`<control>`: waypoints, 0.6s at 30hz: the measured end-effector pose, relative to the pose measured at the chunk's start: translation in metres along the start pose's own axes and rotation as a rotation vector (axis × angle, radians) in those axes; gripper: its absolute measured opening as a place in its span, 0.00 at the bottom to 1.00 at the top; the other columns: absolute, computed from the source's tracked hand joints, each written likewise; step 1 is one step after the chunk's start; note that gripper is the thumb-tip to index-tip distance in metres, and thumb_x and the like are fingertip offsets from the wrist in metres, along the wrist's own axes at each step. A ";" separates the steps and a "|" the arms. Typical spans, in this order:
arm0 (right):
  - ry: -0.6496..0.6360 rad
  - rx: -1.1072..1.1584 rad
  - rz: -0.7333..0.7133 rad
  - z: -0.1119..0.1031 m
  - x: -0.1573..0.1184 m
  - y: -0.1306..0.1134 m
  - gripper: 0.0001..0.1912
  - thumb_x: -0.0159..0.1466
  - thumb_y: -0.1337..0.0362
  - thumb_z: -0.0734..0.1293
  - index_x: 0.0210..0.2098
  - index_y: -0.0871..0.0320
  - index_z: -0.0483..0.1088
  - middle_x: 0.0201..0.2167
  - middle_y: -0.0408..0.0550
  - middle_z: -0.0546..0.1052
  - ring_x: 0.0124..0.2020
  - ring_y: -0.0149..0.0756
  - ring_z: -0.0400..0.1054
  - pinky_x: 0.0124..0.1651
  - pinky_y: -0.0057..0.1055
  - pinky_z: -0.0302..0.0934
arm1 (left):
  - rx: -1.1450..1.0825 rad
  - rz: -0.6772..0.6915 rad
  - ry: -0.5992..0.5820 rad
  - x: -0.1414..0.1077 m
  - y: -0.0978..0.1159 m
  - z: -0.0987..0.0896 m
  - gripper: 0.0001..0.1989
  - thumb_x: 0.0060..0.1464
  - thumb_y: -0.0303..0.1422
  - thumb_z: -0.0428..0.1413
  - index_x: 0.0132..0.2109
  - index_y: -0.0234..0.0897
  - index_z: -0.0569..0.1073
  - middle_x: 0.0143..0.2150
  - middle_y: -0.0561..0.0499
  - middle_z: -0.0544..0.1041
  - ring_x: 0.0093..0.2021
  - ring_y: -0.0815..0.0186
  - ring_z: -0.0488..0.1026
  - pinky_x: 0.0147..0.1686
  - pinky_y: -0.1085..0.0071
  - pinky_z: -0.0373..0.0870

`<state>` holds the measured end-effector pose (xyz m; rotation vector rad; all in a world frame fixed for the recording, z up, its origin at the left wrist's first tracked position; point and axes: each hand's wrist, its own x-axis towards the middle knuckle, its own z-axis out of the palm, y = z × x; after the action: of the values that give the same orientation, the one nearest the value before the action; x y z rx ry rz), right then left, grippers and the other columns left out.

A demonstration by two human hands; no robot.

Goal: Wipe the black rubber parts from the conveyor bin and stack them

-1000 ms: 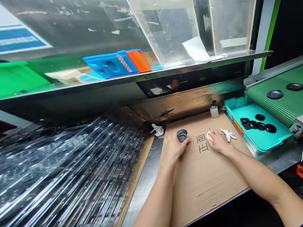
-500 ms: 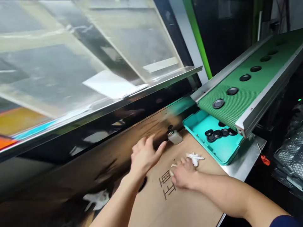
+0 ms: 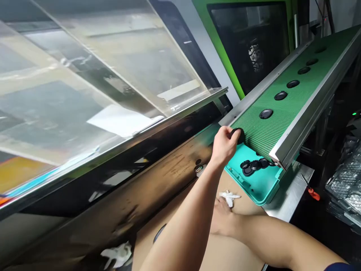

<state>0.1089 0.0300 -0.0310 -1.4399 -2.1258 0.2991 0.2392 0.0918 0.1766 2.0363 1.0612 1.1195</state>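
Note:
My left hand (image 3: pixel 223 146) is at the near end of the green conveyor belt (image 3: pixel 254 131), fingers closed on a round black plastic disc (image 3: pixel 238 136). Low on the cardboard sheet (image 3: pixel 225 248), my right hand (image 3: pixel 225 218) rests with bent fingers. My left forearm covers most of those fingers, so what they hold is hidden. A crumpled white cloth (image 3: pixel 229 197) lies just beyond the right hand. Below the belt's end, a teal bin (image 3: pixel 254 195) holds several similar black discs (image 3: pixel 255 165). More black discs (image 3: pixel 266 113) sit in a line along the belt.
To the left stands a machine with a clear sloping guard (image 3: pixel 135 75) and a white paper sheet (image 3: pixel 118 119). Another white rag (image 3: pixel 117 256) lies at lower left. An orange-handled tool (image 3: pixel 313 194) is by the metal table edge. Clear plastic packaging (image 3: pixel 344 188) is stacked at right.
My left hand has moved up and right from above the cardboard to the belt's end and taken hold of a black disc. My right hand, earlier on a pale wad, stays low on the cardboard.

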 end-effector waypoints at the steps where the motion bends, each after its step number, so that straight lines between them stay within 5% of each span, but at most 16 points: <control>1: -0.013 -0.025 0.000 -0.004 -0.003 0.000 0.13 0.65 0.58 0.67 0.44 0.58 0.76 0.45 0.57 0.77 0.51 0.51 0.67 0.51 0.48 0.64 | -0.165 -0.065 0.022 -0.015 -0.009 -0.017 0.17 0.55 0.43 0.63 0.35 0.40 0.63 0.35 0.48 0.78 0.35 0.63 0.76 0.40 0.63 0.73; 4: -0.040 -0.083 -0.033 -0.015 -0.010 -0.001 0.16 0.67 0.57 0.65 0.47 0.60 0.76 0.47 0.59 0.76 0.52 0.52 0.66 0.52 0.49 0.64 | -0.537 -0.293 0.128 -0.070 -0.047 -0.073 0.18 0.53 0.42 0.66 0.39 0.38 0.66 0.39 0.46 0.79 0.34 0.64 0.77 0.37 0.66 0.74; 6: -0.069 -0.111 -0.048 -0.023 -0.014 -0.006 0.17 0.67 0.56 0.65 0.48 0.61 0.75 0.48 0.60 0.76 0.53 0.53 0.66 0.53 0.50 0.63 | -0.648 -0.448 0.302 -0.113 -0.080 -0.111 0.15 0.56 0.40 0.63 0.40 0.36 0.69 0.38 0.46 0.79 0.33 0.65 0.76 0.32 0.69 0.72; 10: -0.106 -0.154 -0.043 -0.043 -0.017 -0.020 0.17 0.69 0.55 0.64 0.48 0.61 0.75 0.49 0.61 0.76 0.52 0.52 0.66 0.52 0.48 0.62 | -0.871 -0.703 0.465 -0.192 -0.143 -0.159 0.25 0.67 0.52 0.43 0.41 0.37 0.73 0.36 0.44 0.77 0.30 0.63 0.73 0.23 0.71 0.66; 12: -0.054 -0.213 0.025 -0.058 -0.015 -0.021 0.15 0.70 0.60 0.63 0.50 0.60 0.75 0.50 0.62 0.76 0.53 0.52 0.66 0.53 0.49 0.61 | -0.952 -0.743 0.528 -0.219 -0.165 -0.161 0.27 0.69 0.51 0.39 0.41 0.37 0.75 0.36 0.43 0.76 0.30 0.63 0.73 0.23 0.70 0.67; 15: -0.051 -0.334 0.280 -0.081 -0.010 -0.007 0.16 0.68 0.70 0.60 0.52 0.60 0.74 0.52 0.64 0.76 0.54 0.56 0.68 0.56 0.56 0.59 | -1.078 -0.787 0.606 -0.237 -0.182 -0.140 0.23 0.70 0.43 0.41 0.39 0.36 0.76 0.36 0.43 0.77 0.30 0.64 0.75 0.27 0.70 0.72; 18: -0.156 -0.361 0.355 -0.094 -0.005 0.012 0.16 0.68 0.74 0.59 0.48 0.61 0.76 0.46 0.63 0.78 0.51 0.53 0.72 0.53 0.49 0.63 | -1.152 -0.769 0.521 -0.237 -0.180 -0.110 0.20 0.70 0.41 0.45 0.41 0.34 0.76 0.37 0.43 0.80 0.32 0.64 0.77 0.32 0.70 0.76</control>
<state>0.1716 0.0189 0.0391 -2.0707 -2.1132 0.1654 -0.0006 -0.0043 -0.0074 0.3898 0.9246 1.3502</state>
